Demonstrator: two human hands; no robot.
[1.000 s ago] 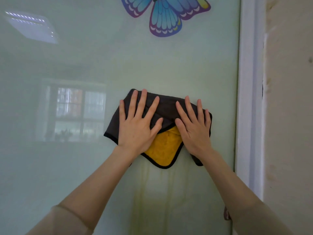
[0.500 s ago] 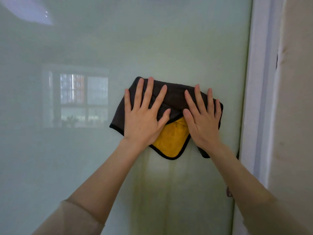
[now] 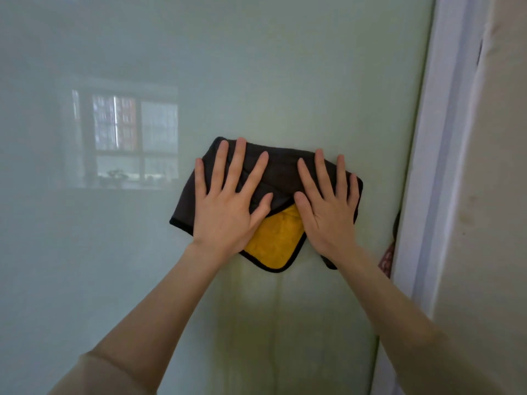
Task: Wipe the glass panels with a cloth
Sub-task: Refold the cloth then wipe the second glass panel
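Pale green frosted glass panel [image 3: 256,67] fills most of the view, with a white frame [image 3: 427,166] along its right edge and a window reflected at the left. A dark brown cloth with a folded-up yellow underside [image 3: 278,238] lies flat against the glass near that frame. The left hand [image 3: 228,212] and right hand [image 3: 328,215] press on it side by side, palms flat, fingers spread, gripping nothing.

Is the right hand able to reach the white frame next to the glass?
Probably yes. The right hand lies flat on the cloth near the white frame, and only bare glass lies between them.
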